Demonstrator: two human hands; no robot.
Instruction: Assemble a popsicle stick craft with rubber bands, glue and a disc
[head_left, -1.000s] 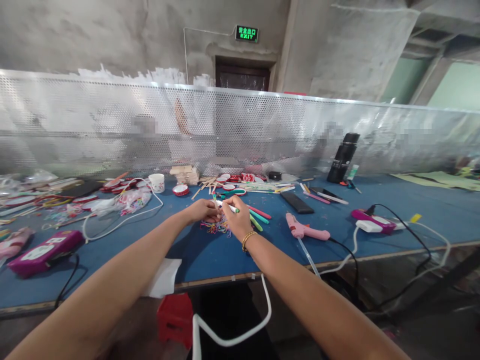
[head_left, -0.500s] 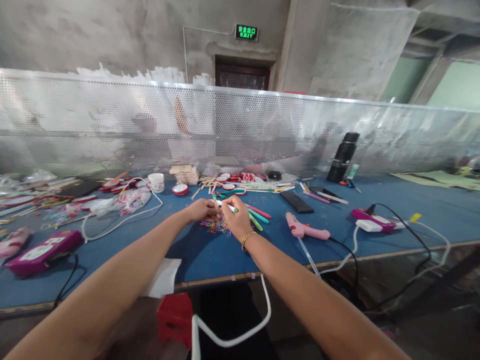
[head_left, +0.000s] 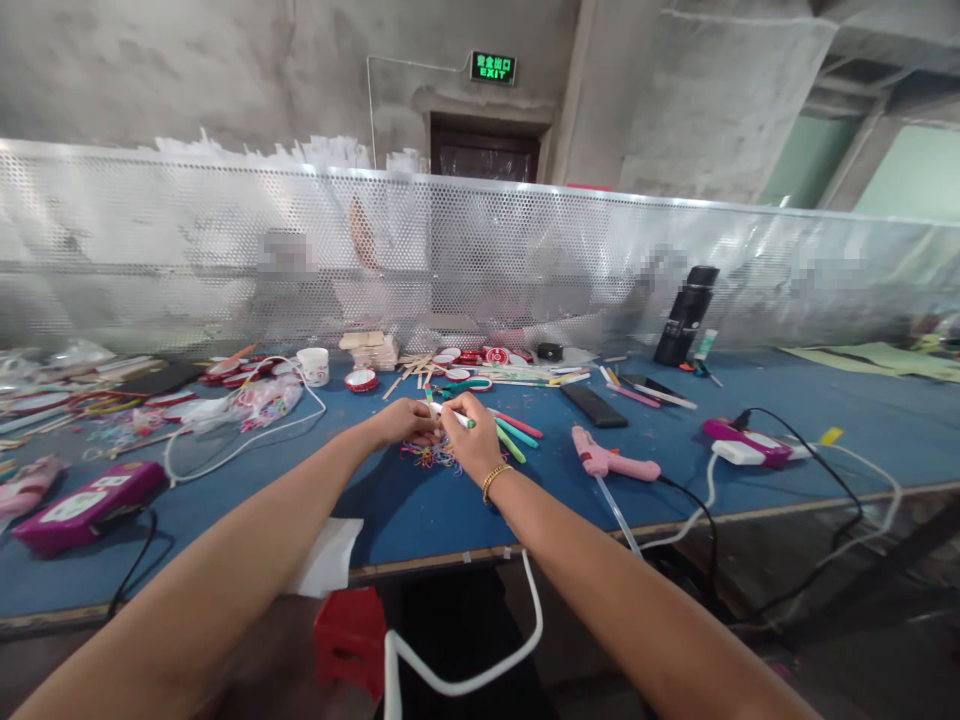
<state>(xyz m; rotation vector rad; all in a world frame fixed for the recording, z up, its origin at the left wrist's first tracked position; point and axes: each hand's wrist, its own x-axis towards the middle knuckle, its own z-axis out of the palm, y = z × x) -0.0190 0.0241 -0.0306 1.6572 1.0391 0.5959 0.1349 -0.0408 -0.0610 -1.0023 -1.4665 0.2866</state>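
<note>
1. At the far left of the worktop (head_left: 225, 500) lies a magenta case (head_left: 82, 503), flat, with a black cord running off its near end. Behind it sits a scatter of red-rimmed discs (head_left: 225, 372) and a clear bag of coloured loops (head_left: 259, 400), all well apart from the hands.
2. The left hand (head_left: 405, 420) rests low on the blue surface with its fingers curled in. It pinches the left end of a white pen with a green tip (head_left: 456, 417), or something small at that end; which of the two I cannot tell.
3. The pen lies between the two hands and touches both. Its long axis runs left to right, tilted slightly down toward the right, with the green tip at the right end.
4. Just below the pen, near the fingertips, sits a small tangle of coloured rubber bands (head_left: 431, 456) on the worktop.
5. The right hand (head_left: 472, 440) is closed over the pen's right part, knuckles up, with a gold bracelet (head_left: 496, 476) at the wrist. It covers more of the pen than the left hand does.
6. Just right of that hand lie loose coloured pens (head_left: 517, 430), then a pink glue gun (head_left: 611, 460) on its side with its nozzle toward the hands, then a purple-and-white tool (head_left: 742, 445) with cords.
7. A perforated metal screen (head_left: 525, 260) closes the back of the worktop, with a black flask (head_left: 684, 315) standing before it. Beyond it rise a bare concrete wall, a dark doorway and a green exit sign (head_left: 493, 67).
</note>
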